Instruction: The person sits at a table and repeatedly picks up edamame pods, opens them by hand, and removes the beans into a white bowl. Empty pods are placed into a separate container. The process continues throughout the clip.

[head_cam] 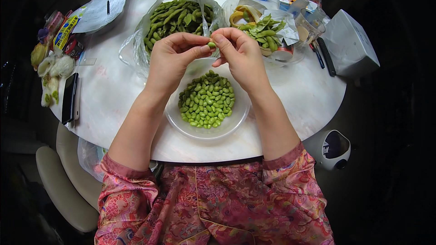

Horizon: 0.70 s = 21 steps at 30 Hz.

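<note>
My left hand (172, 59) and my right hand (242, 56) meet fingertip to fingertip above the far rim of a translucent plastic bowl (177, 126). Pinched between their thumbs and fingers is a small green edamame piece (211, 45); the fingers hide whether it is a bare bean or part of a pod. Shelled green soybeans (207, 102) lie heaped in the bowl below. Just beyond my left hand, a clear plastic bag (131, 52) stands open, full of unshelled edamame pods (180, 15). Past my right hand, empty-looking pods (267, 34) lie on a pile of scraps.
Banana peel (243, 15) and crumpled tissue (287, 29) share the scrap pile. At the right stand plastic cups (311, 20) and a white box (351, 44). Phones (70, 98) lie by the left edge of the round table (112, 109). A bin (332, 149) stands below right.
</note>
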Available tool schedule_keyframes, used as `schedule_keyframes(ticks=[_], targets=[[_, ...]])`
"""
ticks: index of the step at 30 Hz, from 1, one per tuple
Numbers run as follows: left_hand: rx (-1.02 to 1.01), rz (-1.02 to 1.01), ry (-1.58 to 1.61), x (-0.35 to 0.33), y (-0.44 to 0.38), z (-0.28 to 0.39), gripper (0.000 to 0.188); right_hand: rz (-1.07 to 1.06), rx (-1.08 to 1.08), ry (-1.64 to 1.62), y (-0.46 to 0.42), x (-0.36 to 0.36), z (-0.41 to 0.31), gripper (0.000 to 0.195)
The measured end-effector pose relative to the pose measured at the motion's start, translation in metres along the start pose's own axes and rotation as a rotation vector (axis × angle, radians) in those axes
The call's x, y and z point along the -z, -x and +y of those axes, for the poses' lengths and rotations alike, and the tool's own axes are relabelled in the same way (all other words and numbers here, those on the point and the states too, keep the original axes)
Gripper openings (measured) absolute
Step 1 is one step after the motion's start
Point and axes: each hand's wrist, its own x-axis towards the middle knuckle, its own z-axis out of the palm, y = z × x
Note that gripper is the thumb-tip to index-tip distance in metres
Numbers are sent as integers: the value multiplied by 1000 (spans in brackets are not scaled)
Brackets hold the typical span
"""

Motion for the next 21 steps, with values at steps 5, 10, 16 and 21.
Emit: schedule_keyframes(ticks=[5, 10, 16, 21], targets=[[79, -9, 128, 2, -2, 0, 19, -4, -7, -60, -1, 3, -2, 19], [162, -35, 290, 5, -3, 1, 23, -9, 35, -49, -1, 5, -6, 22], [234, -42, 433, 8, -5, 1, 27, 4, 103, -28, 0, 7, -9, 21], [260, -39, 474, 9, -6, 0, 25, 16, 167, 52, -1, 6, -7, 20]])
